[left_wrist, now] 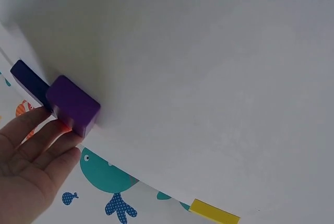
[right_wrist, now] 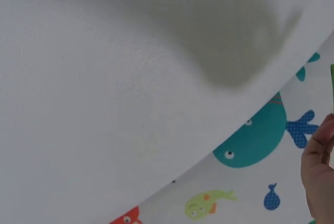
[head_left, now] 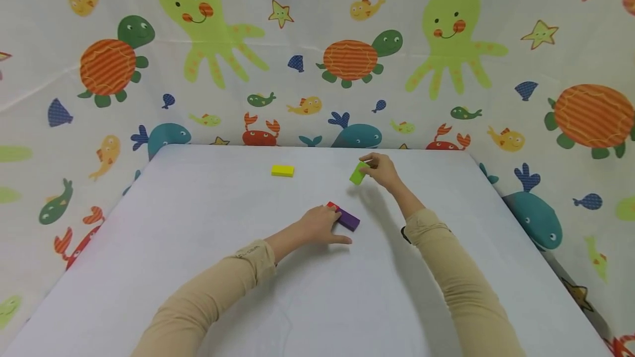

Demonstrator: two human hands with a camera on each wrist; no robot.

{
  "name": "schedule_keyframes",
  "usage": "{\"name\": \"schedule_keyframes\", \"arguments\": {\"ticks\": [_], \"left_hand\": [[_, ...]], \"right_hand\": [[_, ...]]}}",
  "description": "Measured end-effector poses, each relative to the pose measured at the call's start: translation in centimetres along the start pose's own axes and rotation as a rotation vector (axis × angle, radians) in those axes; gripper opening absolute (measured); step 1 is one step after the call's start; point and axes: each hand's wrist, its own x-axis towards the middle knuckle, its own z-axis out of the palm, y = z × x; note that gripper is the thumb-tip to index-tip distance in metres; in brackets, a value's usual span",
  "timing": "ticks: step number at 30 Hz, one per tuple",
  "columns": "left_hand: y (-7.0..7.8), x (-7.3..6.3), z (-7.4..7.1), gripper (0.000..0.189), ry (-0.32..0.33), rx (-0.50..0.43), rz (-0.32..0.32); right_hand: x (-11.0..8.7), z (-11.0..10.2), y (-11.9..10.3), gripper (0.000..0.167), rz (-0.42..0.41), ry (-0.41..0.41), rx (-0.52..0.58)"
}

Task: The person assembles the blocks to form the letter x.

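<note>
My left hand [head_left: 319, 226] reaches over a purple block [head_left: 349, 220], with a bit of red block [head_left: 333, 206] showing at its fingertips. Its thumb is spread away from the blocks. In the left wrist view, relaxed fingers [left_wrist: 63, 143] touch the near side of the purple block [left_wrist: 73, 104], and a dark blue block [left_wrist: 30, 82] lies right beside it. My right hand [head_left: 381, 171] pinches a bright green block [head_left: 359, 173] between thumb and fingers, tilted above the table. In the right wrist view that hand [right_wrist: 319, 166] shows only at the right edge, with a sliver of green.
A yellow block [head_left: 283, 171] lies flat near the back of the white table [head_left: 198, 236], left of both hands. Behind the table's far edge hangs a cloth [head_left: 297, 43] printed with sea animals, which also runs down both sides.
</note>
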Motion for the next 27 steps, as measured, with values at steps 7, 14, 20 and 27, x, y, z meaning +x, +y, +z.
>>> {"name": "schedule_keyframes", "arguments": {"ticks": [7, 14, 20, 27], "left_hand": [[-0.2, -0.1, -0.3, 0.079, 0.023, 0.007, 0.016], [-0.4, -0.4, -0.1, 0.080, 0.032, 0.032, 0.023], [-0.4, -0.3, 0.0, 0.079, 0.031, 0.041, 0.021], [-0.3, -0.1, 0.0, 0.078, 0.014, 0.032, 0.013]], "right_hand": [[0.3, 0.3, -0.3, 0.029, 0.027, 0.066, -0.003], [0.4, 1.6, 0.0, 0.022, 0.113, 0.084, 0.036], [0.6, 2.2, 0.1, 0.019, 0.127, 0.081, 0.048], [1.0, 2.4, 0.0, 0.018, 0.155, 0.053, 0.014]]}}
